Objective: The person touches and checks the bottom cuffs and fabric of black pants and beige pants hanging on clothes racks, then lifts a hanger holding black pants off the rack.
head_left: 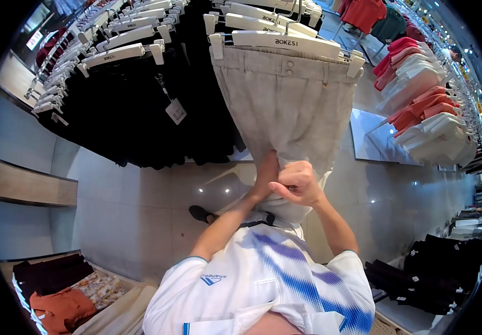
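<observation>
Light beige trousers (294,103) hang by the waistband from a white BOKESI clip hanger (285,43) at the front of a rail. My left hand (267,174) is closed at the left side of the trouser legs, where folds gather toward it; its fingertips are partly hidden. Just to its right, my right hand (299,181) is in front of the trousers, fingers curled and thumb pointing left. Whatever lies inside those curled fingers is hidden. Lower down, pale cloth continues below both hands.
Black garments (140,120) with a white tag (176,111) hang at the left. Red, pink and white tops (414,72) hang at the right. Folded black clothes (436,273) lie lower right, and an orange garment (62,307) lower left. Shiny floor tiles (123,218) lie below.
</observation>
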Demonstrator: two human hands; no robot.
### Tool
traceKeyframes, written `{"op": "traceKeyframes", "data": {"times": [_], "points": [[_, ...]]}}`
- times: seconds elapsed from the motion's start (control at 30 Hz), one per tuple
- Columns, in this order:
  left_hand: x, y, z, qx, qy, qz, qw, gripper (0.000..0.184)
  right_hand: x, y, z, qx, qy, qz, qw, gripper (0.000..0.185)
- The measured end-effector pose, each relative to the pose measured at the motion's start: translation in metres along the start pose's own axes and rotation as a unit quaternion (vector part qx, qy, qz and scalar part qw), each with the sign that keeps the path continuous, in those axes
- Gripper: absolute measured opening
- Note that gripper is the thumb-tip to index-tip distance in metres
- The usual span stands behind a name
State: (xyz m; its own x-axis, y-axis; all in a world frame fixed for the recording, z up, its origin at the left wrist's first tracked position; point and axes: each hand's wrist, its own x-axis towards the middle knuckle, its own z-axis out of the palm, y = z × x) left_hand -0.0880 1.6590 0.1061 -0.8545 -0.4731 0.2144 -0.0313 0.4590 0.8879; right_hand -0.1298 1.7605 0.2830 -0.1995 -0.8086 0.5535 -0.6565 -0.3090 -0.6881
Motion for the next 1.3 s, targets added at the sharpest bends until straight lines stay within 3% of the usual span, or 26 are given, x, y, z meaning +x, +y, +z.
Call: {"op": "traceKeyframes", "data": {"times": [0.07,0.17,0.2,0.27,0.33,0.37,0.4,0.5,0.63,0.7,0.93,1.1,1.3], "points": [[-0.003,0.0,-0.007,-0.018,-0.002,-0.033,0.999,0.053,-0.006,0.001,-0.01,-0.014,0.006,-0.01,1.0,0.046],[0.002,-0.006,-0.041,0.022,0.081,0.09,0.992,0.029,-0.012,0.0,-0.034,-0.08,0.046,0.064,0.994,0.039],[0.004,0.0,-0.056,0.024,0.082,0.088,0.992,0.029,-0.014,0.002,-0.039,-0.077,0.046,0.064,0.994,0.039],[0.008,0.013,-0.084,0.033,0.042,0.136,0.989,0.033,-0.016,0.007,-0.045,-0.202,0.091,0.126,0.967,0.022],[0.015,0.038,-0.111,0.046,0.005,0.12,0.992,0.034,-0.016,0.015,-0.049,-0.247,0.074,0.127,0.958,0.019],[0.018,0.044,-0.119,0.049,0.013,0.159,0.986,0.033,-0.015,0.017,-0.051,-0.308,0.067,0.092,0.945,0.02],[0.018,0.061,-0.128,0.057,-0.002,0.121,0.991,0.034,-0.015,0.019,-0.051,-0.367,0.061,0.056,0.926,0.021],[0.024,0.098,-0.157,0.106,-0.047,0.148,0.982,0.031,-0.011,0.024,-0.048,-0.386,0.033,0.034,0.921,0.021],[0.024,0.139,-0.176,0.076,-0.081,0.17,0.979,0.029,-0.013,0.028,-0.052,-0.376,0.029,0.057,0.924,0.016],[0.025,0.15,-0.185,0.094,-0.108,0.177,0.974,0.028,-0.01,0.023,-0.053,-0.292,0.083,0.041,0.952,0.013],[0.029,0.162,-0.192,0.089,-0.129,0.256,0.954,0.024,-0.004,0.009,-0.052,-0.314,0.146,0.012,0.938,0.016],[0.027,0.157,-0.183,0.081,-0.097,0.265,0.956,0.025,-0.005,0.008,-0.047,-0.359,0.202,-0.047,0.91,0.02],[0.024,0.139,-0.172,0.073,-0.041,0.293,0.952,0.029,-0.008,0.016,-0.041,-0.351,0.196,-0.05,0.914,0.023]]}}
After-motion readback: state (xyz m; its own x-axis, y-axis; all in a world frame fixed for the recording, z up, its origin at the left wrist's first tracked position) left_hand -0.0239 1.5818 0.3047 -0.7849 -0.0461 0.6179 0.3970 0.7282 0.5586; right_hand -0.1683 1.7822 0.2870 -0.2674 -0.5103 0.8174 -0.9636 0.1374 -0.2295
